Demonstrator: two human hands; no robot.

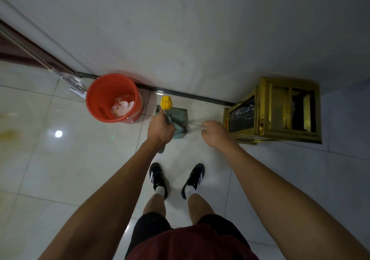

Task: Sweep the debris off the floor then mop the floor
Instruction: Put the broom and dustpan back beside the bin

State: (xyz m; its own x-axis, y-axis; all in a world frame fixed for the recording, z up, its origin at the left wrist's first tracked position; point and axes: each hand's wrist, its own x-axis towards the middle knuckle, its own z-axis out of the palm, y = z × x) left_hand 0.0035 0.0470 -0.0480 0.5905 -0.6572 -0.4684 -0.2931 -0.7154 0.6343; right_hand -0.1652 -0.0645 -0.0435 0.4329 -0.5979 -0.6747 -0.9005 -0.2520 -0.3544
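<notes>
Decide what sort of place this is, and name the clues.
Probably an indoor corridor or lobby corner: glossy tiled floor, plain wall with dark skirting, a gold-framed bin, and a red bucket holding litter.

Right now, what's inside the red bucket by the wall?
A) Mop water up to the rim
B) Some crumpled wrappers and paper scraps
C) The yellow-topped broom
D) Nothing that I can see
B: the red bucket holds a small heap of crumpled wrappers at its bottom, with no water visible, and the yellow-topped handle stands outside it, gripped by the left hand.
</notes>
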